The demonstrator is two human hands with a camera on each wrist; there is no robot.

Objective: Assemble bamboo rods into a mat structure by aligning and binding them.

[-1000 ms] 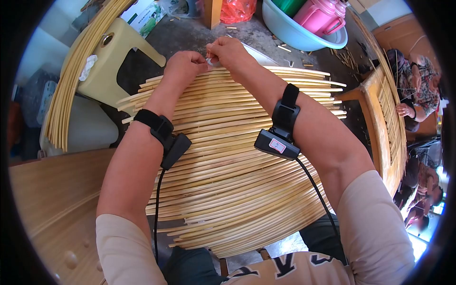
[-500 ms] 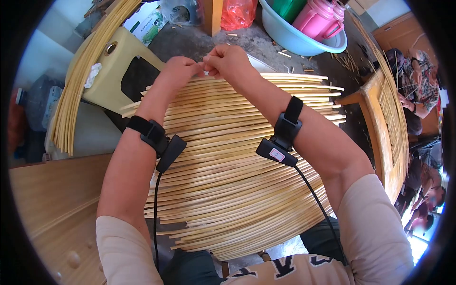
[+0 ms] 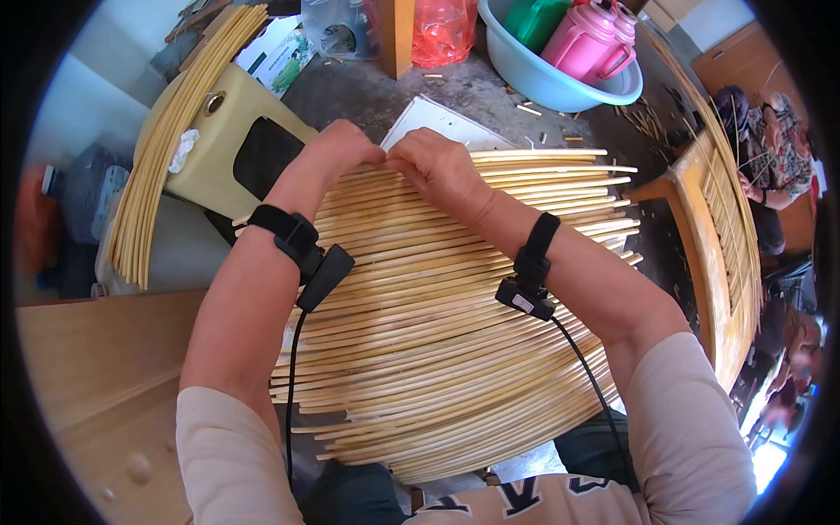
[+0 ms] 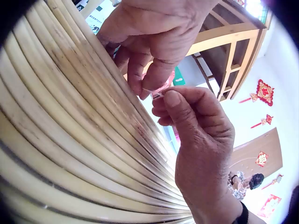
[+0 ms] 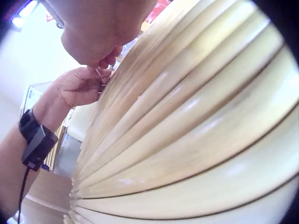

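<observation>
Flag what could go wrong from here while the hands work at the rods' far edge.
The thin strand between left hand and right hand might slip free. The wooden rods, uneven at their ends, may shift if nudged. The black cable from the right wrist camera crosses the rods and could snag.

Room, as I view it: dark grey floor (image 3: 350, 98); white wall (image 4: 285, 84), red hangings (image 4: 265, 92); cream stool (image 3: 210, 175).

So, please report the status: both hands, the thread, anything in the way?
Right hand pinching thin thread. Left hand close against it, grip unclear. Sticks side by side. White panel just beyond; nothing visibly blocking.
</observation>
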